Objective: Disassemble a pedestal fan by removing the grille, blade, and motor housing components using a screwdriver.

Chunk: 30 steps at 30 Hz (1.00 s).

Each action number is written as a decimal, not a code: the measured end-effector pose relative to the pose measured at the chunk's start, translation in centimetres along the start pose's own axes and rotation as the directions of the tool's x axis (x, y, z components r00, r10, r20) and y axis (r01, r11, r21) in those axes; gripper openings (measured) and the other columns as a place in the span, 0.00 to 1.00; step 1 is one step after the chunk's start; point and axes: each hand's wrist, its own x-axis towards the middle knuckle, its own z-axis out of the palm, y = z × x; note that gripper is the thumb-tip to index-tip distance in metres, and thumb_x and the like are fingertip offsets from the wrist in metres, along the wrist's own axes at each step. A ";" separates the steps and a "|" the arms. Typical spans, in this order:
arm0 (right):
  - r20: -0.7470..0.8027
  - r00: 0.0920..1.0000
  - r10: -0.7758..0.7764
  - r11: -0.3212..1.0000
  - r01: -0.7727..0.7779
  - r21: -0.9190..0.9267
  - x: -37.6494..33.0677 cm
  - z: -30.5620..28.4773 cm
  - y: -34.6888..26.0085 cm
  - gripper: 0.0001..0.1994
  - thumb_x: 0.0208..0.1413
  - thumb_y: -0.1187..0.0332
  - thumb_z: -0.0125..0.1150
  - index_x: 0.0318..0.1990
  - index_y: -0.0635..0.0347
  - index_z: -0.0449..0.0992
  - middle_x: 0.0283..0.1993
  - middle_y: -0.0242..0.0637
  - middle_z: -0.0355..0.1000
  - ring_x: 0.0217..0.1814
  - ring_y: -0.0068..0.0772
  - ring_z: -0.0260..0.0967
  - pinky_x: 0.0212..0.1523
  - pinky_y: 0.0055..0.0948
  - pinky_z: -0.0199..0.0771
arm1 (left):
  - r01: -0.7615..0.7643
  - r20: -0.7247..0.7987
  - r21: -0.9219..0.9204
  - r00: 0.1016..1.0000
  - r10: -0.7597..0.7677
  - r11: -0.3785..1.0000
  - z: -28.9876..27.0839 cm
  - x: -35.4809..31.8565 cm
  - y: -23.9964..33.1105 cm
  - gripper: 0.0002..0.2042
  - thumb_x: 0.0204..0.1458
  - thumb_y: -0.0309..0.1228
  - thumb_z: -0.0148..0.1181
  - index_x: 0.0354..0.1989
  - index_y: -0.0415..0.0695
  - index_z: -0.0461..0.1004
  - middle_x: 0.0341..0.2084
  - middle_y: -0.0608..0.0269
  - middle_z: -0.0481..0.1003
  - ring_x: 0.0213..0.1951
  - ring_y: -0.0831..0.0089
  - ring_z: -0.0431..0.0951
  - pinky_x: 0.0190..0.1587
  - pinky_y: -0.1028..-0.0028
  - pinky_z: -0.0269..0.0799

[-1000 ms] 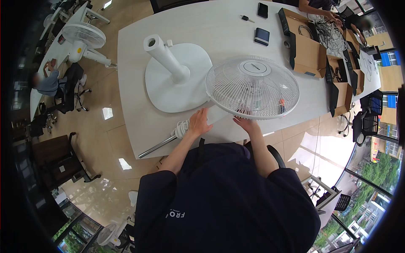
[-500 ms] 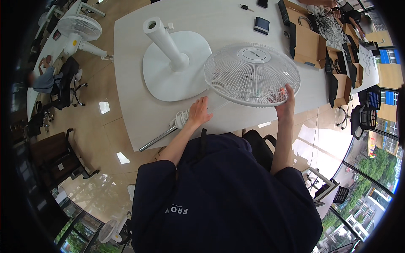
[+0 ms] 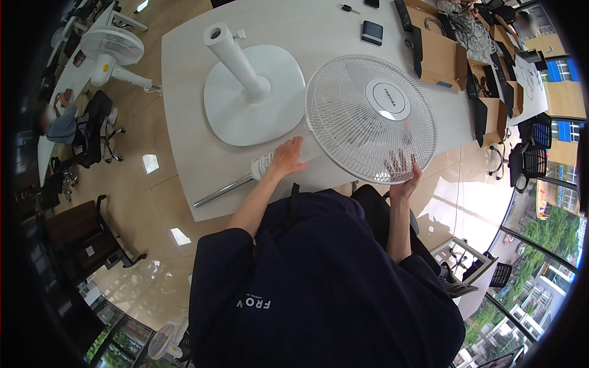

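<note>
The white table (image 3: 184, 122) spreads under most of the work, its surface pale and its near edge facing the person. On its left half stands the base (image 3: 282, 126), a rounded white plate with a pole (image 3: 238, 64) rising from it. The grille (image 3: 356, 122) is to the right of the base, tilted over the near edge; the right hand (image 3: 406, 181) has its fingers closed on the lower rim. The left hand (image 3: 286, 161) lies just beside the coiled cord (image 3: 262, 164) — fingers loosely extended, thumb apart, gripping nothing — and a metal rod (image 3: 222, 191) slants away from the cord. Farther back are a key (image 3: 351, 8), a wallet (image 3: 372, 33), open boxes (image 3: 443, 58) and tangled cables (image 3: 469, 34). Around the table runs a glossy tan floor (image 3: 144, 211) with 1 brown chair (image 3: 76, 239) at left; beyond it, 1 person (image 3: 60, 126) sits near another fan (image 3: 110, 49). Trees (image 3: 534, 264) show through windows at right.
</note>
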 end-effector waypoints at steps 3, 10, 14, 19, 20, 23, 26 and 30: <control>-0.020 1.000 -0.010 1.000 0.010 0.014 -0.8 -1.2 1.4 0.34 0.56 0.50 0.54 0.65 0.63 0.63 0.61 0.45 0.69 0.63 0.48 0.67 0.62 0.56 0.68 | 0.002 0.029 0.011 1.000 -0.002 1.000 -0.7 0.2 0.0 0.35 0.33 0.36 0.73 0.51 0.38 0.63 0.41 0.52 0.73 0.45 0.52 0.76 0.45 0.56 0.74; 0.013 1.000 -0.025 0.998 0.025 0.063 -1.2 -2.4 2.4 0.41 0.53 0.50 0.57 0.71 0.58 0.53 0.66 0.46 0.64 0.67 0.48 0.64 0.64 0.54 0.67 | 0.034 0.112 0.030 0.993 -0.037 0.999 -1.1 0.8 0.2 0.36 0.34 0.38 0.73 0.52 0.38 0.64 0.43 0.51 0.73 0.46 0.52 0.76 0.47 0.56 0.74; -0.024 0.999 -0.043 0.997 0.044 0.062 -2.3 -2.9 3.5 0.42 0.51 0.50 0.58 0.72 0.56 0.51 0.70 0.46 0.59 0.69 0.50 0.60 0.65 0.57 0.64 | 0.115 0.227 0.000 0.967 -0.112 0.993 -1.5 1.0 0.8 0.36 0.34 0.38 0.73 0.52 0.38 0.64 0.45 0.51 0.73 0.48 0.52 0.75 0.48 0.56 0.73; 0.025 1.000 -0.005 0.992 0.001 0.127 -1.9 -5.1 4.2 0.43 0.50 0.50 0.58 0.72 0.56 0.51 0.71 0.44 0.58 0.70 0.50 0.59 0.67 0.58 0.63 | 0.100 0.130 0.068 0.986 -0.109 0.993 -1.7 0.9 1.1 0.35 0.36 0.37 0.73 0.54 0.40 0.64 0.48 0.53 0.72 0.52 0.54 0.73 0.51 0.56 0.71; 0.029 1.000 0.005 0.987 -0.010 0.160 -1.8 -5.5 4.5 0.43 0.50 0.50 0.58 0.72 0.56 0.52 0.70 0.43 0.59 0.70 0.50 0.59 0.67 0.58 0.62 | 0.097 0.132 0.070 0.986 -0.106 0.993 -1.9 1.2 1.0 0.35 0.36 0.37 0.73 0.54 0.40 0.64 0.48 0.53 0.72 0.52 0.54 0.73 0.51 0.56 0.71; 0.046 0.999 0.020 0.977 -0.029 0.212 -1.9 -5.7 5.3 0.41 0.50 0.50 0.58 0.71 0.56 0.55 0.68 0.43 0.63 0.69 0.47 0.61 0.68 0.57 0.62 | 0.041 0.007 0.164 0.999 -0.042 0.986 -1.9 1.1 1.0 0.37 0.35 0.36 0.75 0.56 0.41 0.63 0.48 0.54 0.71 0.53 0.55 0.72 0.52 0.56 0.69; 0.050 0.999 0.007 0.973 -0.018 0.232 -2.0 -4.4 5.5 0.40 0.51 0.50 0.57 0.70 0.57 0.56 0.68 0.42 0.64 0.69 0.46 0.62 0.69 0.56 0.62 | 0.063 0.022 0.156 0.998 -0.067 0.986 -2.1 1.6 0.6 0.39 0.34 0.36 0.76 0.58 0.42 0.63 0.48 0.54 0.71 0.52 0.54 0.72 0.52 0.55 0.67; 0.051 0.999 0.015 0.973 -0.027 0.230 -1.4 -3.9 5.1 0.39 0.52 0.51 0.56 0.71 0.56 0.56 0.69 0.41 0.62 0.70 0.47 0.61 0.69 0.56 0.61 | 0.156 -0.054 0.201 0.987 -0.148 0.967 -2.9 1.6 2.1 0.40 0.34 0.37 0.76 0.59 0.43 0.63 0.46 0.54 0.70 0.50 0.54 0.72 0.50 0.57 0.66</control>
